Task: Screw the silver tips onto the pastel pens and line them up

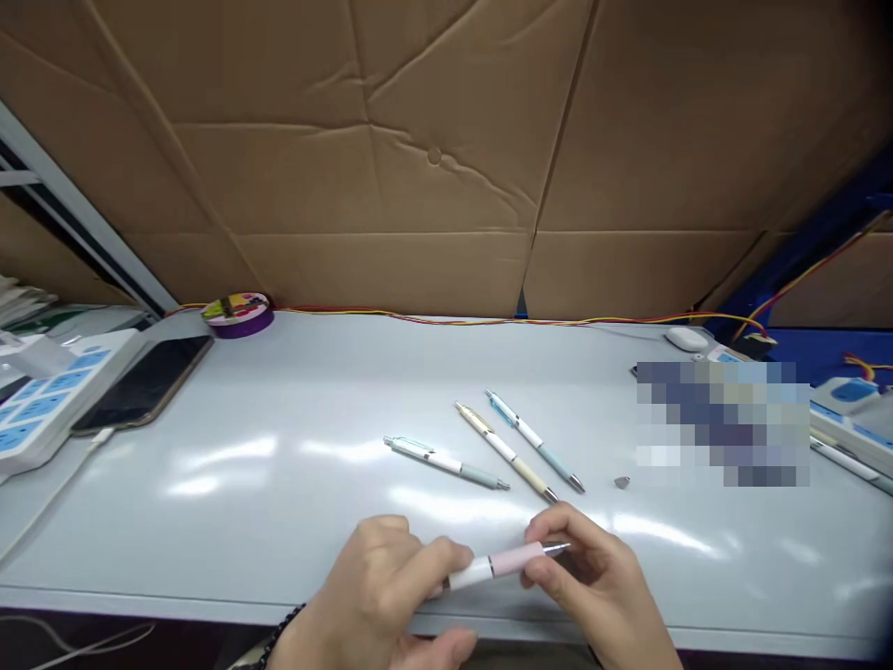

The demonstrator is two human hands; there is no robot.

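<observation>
Clock centred on the pink-and-white pen, at the near edge of the table. Left hand closed round its white barrel; right hand has thumb and index either side of the pink grip by the metal tip. Pinching or just resting: can't tell.

Handling, my view: lock the barrel with the left, work only the tip end with the right, keep both on one axis, no side load. Stay over the table so small parts don't roll off.

Count:
- Pens clear to see: 4. One in hand, three lying: grey-green pen at 11, yellow pen at 12, blue pen just past 12.
- Loose metal cone: 1, at 2.
- Phone: 1, at 10.
- Round purple tin: 1, between 10 and 11.

Pixelated patch, 2 o'clock: contents unreadable.
</observation>
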